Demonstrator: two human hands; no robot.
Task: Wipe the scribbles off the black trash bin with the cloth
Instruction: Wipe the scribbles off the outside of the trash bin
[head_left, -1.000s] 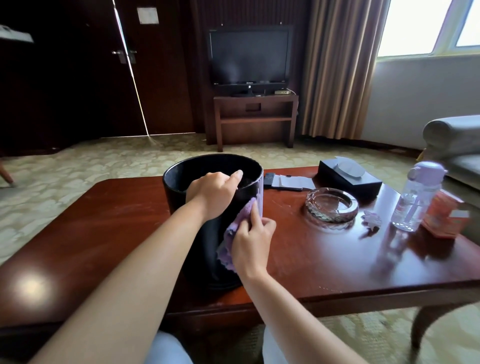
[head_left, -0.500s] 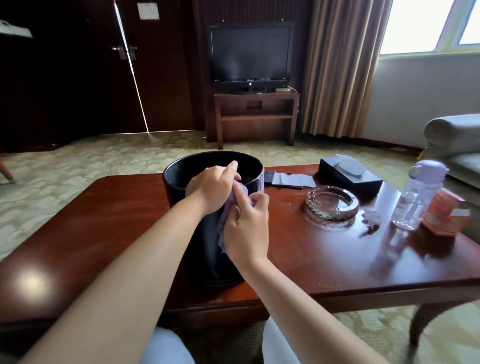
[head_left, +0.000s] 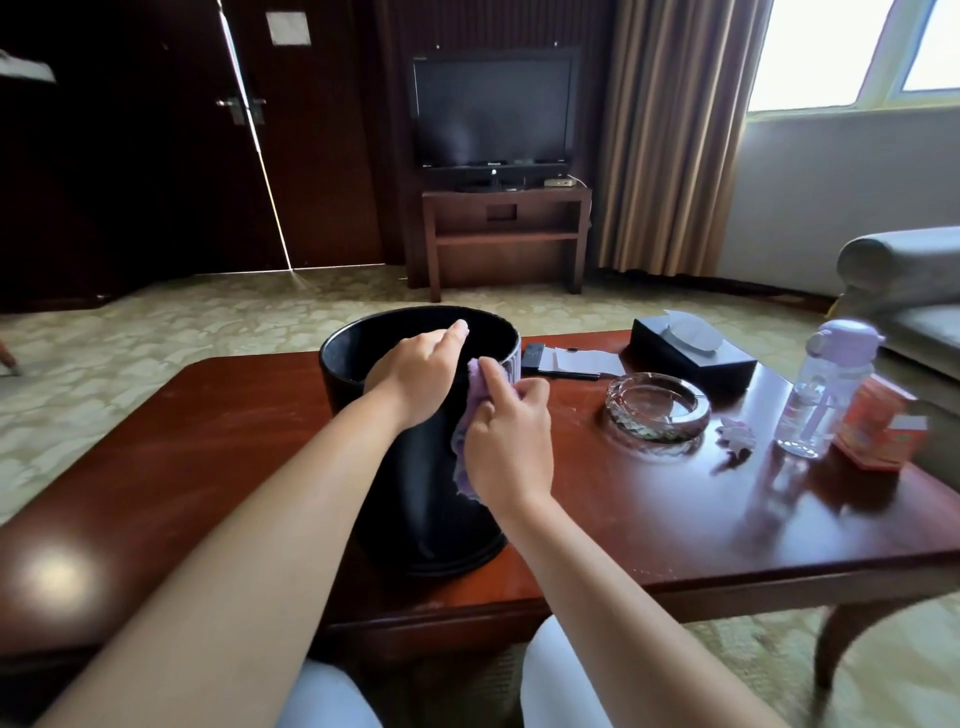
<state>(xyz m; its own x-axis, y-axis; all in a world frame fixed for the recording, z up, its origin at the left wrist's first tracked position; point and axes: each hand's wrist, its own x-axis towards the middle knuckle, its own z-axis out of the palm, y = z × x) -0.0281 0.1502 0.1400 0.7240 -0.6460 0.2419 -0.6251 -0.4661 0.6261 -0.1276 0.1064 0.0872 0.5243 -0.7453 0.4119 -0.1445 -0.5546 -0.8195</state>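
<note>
A round black trash bin (head_left: 415, 499) stands upright on the red-brown coffee table (head_left: 218, 447), near its front edge. My left hand (head_left: 423, 371) grips the bin's near rim, thumb side over the opening. My right hand (head_left: 511, 441) holds a crumpled purple cloth (head_left: 467, 457) and presses it against the bin's right outer wall, just under the rim. The scribbles cannot be made out; my hands and the cloth cover that stretch of the wall.
To the right on the table sit a glass ashtray (head_left: 657, 410), a black tissue box (head_left: 693, 351), a clear bottle with a lilac cap (head_left: 826, 395), an orange carton (head_left: 878, 428) and papers with a remote (head_left: 571, 361). A sofa arm (head_left: 904, 270) is at far right.
My right hand carried the cloth up the bin's wall from lower down to just under the rim. My left hand kept its hold on the rim.
</note>
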